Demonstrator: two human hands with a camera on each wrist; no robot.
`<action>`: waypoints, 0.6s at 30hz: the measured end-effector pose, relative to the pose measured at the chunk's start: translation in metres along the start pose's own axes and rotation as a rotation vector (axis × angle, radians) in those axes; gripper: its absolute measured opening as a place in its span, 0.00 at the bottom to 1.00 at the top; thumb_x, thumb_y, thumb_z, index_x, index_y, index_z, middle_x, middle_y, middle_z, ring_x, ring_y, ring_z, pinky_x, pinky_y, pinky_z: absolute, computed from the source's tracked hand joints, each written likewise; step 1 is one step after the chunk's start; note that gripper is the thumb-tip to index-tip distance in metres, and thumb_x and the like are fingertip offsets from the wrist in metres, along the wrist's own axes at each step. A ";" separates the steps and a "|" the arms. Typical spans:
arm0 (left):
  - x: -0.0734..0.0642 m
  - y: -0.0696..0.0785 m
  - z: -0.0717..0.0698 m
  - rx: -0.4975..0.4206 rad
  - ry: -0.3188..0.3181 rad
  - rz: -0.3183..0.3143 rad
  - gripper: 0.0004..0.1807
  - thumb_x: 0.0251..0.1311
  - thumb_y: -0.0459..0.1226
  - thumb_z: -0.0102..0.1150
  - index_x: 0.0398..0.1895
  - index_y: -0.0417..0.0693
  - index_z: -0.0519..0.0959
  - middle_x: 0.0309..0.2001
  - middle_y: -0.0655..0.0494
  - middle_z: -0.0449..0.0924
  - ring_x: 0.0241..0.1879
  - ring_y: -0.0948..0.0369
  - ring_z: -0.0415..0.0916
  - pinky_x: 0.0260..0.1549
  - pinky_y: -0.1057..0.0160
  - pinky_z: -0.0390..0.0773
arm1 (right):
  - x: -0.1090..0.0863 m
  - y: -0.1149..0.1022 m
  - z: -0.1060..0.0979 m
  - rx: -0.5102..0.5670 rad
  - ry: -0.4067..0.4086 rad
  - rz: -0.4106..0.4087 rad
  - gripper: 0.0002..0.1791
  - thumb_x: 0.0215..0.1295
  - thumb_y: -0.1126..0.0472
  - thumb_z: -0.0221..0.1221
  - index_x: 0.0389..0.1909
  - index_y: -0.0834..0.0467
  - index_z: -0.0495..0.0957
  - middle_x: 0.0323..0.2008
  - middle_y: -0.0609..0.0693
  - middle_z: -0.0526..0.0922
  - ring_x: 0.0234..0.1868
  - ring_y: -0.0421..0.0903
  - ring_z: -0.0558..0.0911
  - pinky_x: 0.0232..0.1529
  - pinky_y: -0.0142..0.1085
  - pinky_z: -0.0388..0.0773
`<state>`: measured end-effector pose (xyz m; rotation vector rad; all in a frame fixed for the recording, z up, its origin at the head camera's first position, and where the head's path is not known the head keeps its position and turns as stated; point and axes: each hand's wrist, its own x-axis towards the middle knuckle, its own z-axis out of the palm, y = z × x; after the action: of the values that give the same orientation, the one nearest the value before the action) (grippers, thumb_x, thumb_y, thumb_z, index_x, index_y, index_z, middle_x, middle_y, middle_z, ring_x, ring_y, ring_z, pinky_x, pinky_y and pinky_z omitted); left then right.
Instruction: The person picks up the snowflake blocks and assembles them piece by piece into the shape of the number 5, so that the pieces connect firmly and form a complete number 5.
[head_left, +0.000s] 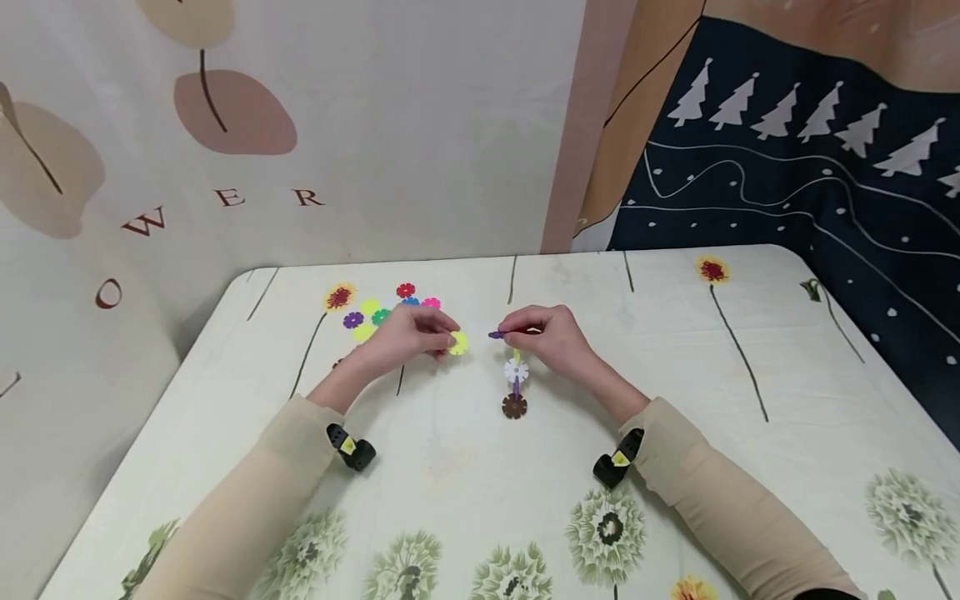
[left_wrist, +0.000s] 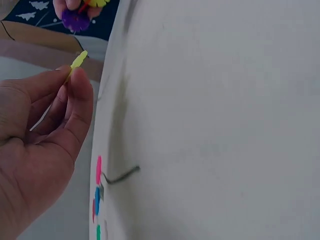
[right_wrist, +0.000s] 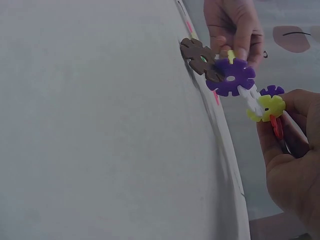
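Note:
My left hand (head_left: pixel 411 335) pinches a yellow notched plastic disc (head_left: pixel 459 342) between thumb and fingertips; the left wrist view shows that disc (left_wrist: pixel 79 59) edge-on. My right hand (head_left: pixel 557 340) grips one end of a chain of interlocking discs. In the right wrist view the chain runs from a brown disc (right_wrist: pixel 194 54) through a purple disc (right_wrist: pixel 239 80), a white disc (right_wrist: pixel 251 101) and a yellow disc (right_wrist: pixel 270 107) to a red disc (right_wrist: pixel 276 128) by my fingers. Another purple disc (head_left: pixel 496 334) sticks out towards my left hand. The two hands are apart, and fingers partly hide the chain's held end.
Loose notched discs lie behind and left of my left hand, among them a purple one (head_left: pixel 353 320), a green one (head_left: pixel 381 317) and a red one (head_left: pixel 406 290). They rest on a flower-printed tablecloth (head_left: pixel 450 467). Printed curtains (head_left: pixel 420 125) hang behind the table.

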<state>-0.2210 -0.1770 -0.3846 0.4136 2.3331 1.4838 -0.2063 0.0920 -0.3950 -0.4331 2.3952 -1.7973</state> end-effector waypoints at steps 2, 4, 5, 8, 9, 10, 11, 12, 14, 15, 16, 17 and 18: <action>-0.001 0.004 0.003 -0.028 -0.011 0.011 0.12 0.65 0.31 0.68 0.50 0.36 0.84 0.39 0.43 0.84 0.33 0.51 0.83 0.40 0.59 0.87 | 0.000 0.000 0.002 0.006 -0.003 -0.006 0.06 0.63 0.71 0.68 0.40 0.63 0.89 0.44 0.54 0.88 0.48 0.49 0.83 0.44 0.32 0.82; -0.001 0.008 0.007 -0.065 -0.023 0.022 0.12 0.65 0.31 0.68 0.50 0.35 0.83 0.39 0.42 0.84 0.33 0.50 0.83 0.40 0.57 0.87 | 0.000 0.000 0.003 0.019 -0.006 -0.010 0.06 0.62 0.71 0.69 0.40 0.63 0.89 0.44 0.54 0.88 0.47 0.49 0.84 0.44 0.32 0.82; 0.000 0.009 0.009 -0.084 -0.028 0.023 0.12 0.65 0.31 0.67 0.50 0.35 0.83 0.39 0.42 0.84 0.33 0.50 0.83 0.41 0.56 0.87 | 0.000 0.000 0.002 0.026 -0.008 -0.014 0.06 0.62 0.71 0.69 0.40 0.64 0.89 0.43 0.54 0.88 0.47 0.49 0.84 0.44 0.32 0.83; 0.001 0.014 0.013 -0.118 -0.025 0.019 0.12 0.66 0.30 0.67 0.50 0.34 0.83 0.38 0.41 0.84 0.32 0.51 0.84 0.41 0.54 0.87 | -0.001 0.000 0.003 0.035 -0.019 -0.027 0.07 0.62 0.71 0.70 0.40 0.64 0.89 0.43 0.55 0.88 0.45 0.49 0.84 0.45 0.32 0.83; 0.001 0.015 0.014 -0.126 -0.022 0.016 0.12 0.66 0.30 0.66 0.51 0.33 0.82 0.38 0.41 0.84 0.32 0.51 0.84 0.41 0.54 0.87 | -0.001 0.000 0.003 0.036 -0.023 -0.032 0.07 0.61 0.72 0.70 0.41 0.65 0.89 0.43 0.55 0.88 0.45 0.49 0.85 0.46 0.32 0.83; 0.002 0.016 0.015 -0.130 -0.019 0.014 0.13 0.66 0.30 0.66 0.51 0.33 0.82 0.39 0.41 0.84 0.32 0.51 0.84 0.41 0.54 0.87 | -0.001 0.000 0.003 0.036 -0.025 -0.036 0.07 0.61 0.72 0.70 0.40 0.65 0.89 0.42 0.55 0.88 0.44 0.49 0.85 0.46 0.33 0.83; 0.002 0.016 0.016 -0.133 -0.018 0.015 0.13 0.66 0.29 0.66 0.51 0.33 0.82 0.39 0.41 0.84 0.32 0.51 0.85 0.41 0.54 0.87 | -0.001 -0.001 0.003 0.032 -0.025 -0.039 0.07 0.61 0.72 0.70 0.40 0.65 0.89 0.42 0.55 0.88 0.44 0.48 0.85 0.46 0.33 0.83; 0.003 0.017 0.016 -0.133 -0.018 0.016 0.13 0.66 0.29 0.66 0.52 0.33 0.82 0.39 0.41 0.84 0.32 0.52 0.85 0.42 0.54 0.87 | -0.001 -0.001 0.003 0.030 -0.024 -0.040 0.07 0.61 0.72 0.70 0.40 0.65 0.89 0.42 0.55 0.88 0.44 0.48 0.85 0.46 0.33 0.83; 0.004 0.018 0.017 -0.139 -0.020 0.019 0.13 0.66 0.29 0.66 0.52 0.33 0.83 0.39 0.41 0.84 0.32 0.51 0.85 0.42 0.53 0.87 | 0.000 -0.001 0.003 0.024 -0.021 -0.041 0.07 0.61 0.72 0.70 0.40 0.65 0.89 0.42 0.55 0.88 0.43 0.49 0.85 0.46 0.33 0.84; 0.004 0.019 0.017 -0.138 -0.023 0.021 0.14 0.66 0.29 0.66 0.52 0.33 0.83 0.39 0.41 0.84 0.32 0.52 0.85 0.43 0.53 0.87 | 0.000 -0.001 0.003 0.021 -0.019 -0.040 0.07 0.61 0.72 0.70 0.40 0.65 0.89 0.42 0.55 0.88 0.44 0.49 0.85 0.46 0.34 0.84; 0.005 0.019 0.018 -0.138 -0.025 0.022 0.14 0.66 0.30 0.66 0.52 0.34 0.83 0.39 0.41 0.84 0.32 0.51 0.85 0.43 0.53 0.87 | 0.000 -0.002 0.002 0.019 -0.014 -0.038 0.07 0.61 0.72 0.70 0.39 0.64 0.89 0.42 0.55 0.88 0.44 0.49 0.85 0.46 0.34 0.84; 0.005 0.020 0.018 -0.137 -0.025 0.022 0.14 0.66 0.30 0.66 0.53 0.34 0.83 0.39 0.41 0.84 0.32 0.51 0.85 0.43 0.53 0.87 | 0.000 -0.002 0.002 0.016 -0.011 -0.039 0.07 0.61 0.72 0.70 0.40 0.65 0.89 0.42 0.55 0.88 0.45 0.49 0.84 0.46 0.34 0.84; 0.006 0.020 0.018 -0.139 -0.025 0.022 0.14 0.66 0.30 0.66 0.53 0.34 0.83 0.39 0.41 0.84 0.32 0.51 0.85 0.43 0.53 0.87 | 0.000 -0.003 0.001 0.011 -0.006 -0.041 0.07 0.61 0.72 0.70 0.40 0.65 0.89 0.42 0.55 0.87 0.45 0.50 0.84 0.47 0.34 0.84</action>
<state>-0.2170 -0.1512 -0.3741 0.4192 2.1967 1.6296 -0.2058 0.0901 -0.3928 -0.4889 2.3879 -1.8221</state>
